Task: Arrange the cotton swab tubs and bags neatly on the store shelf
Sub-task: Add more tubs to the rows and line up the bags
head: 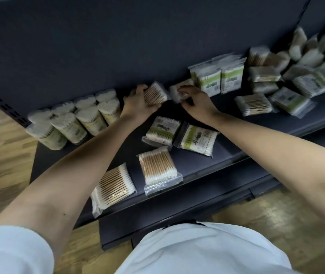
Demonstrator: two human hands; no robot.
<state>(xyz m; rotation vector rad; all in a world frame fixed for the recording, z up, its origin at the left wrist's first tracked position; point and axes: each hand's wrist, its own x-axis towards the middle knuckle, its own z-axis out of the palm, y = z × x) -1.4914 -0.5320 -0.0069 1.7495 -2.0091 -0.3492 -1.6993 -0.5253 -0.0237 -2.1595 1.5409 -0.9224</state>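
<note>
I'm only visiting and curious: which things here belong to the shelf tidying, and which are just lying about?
Part of the job: tubs; flat bags; upright bags; jumbled pile; shelf; left hand gripping one bag; right hand pinching another bag.
Not part of it: wooden floor; white shirt.
</note>
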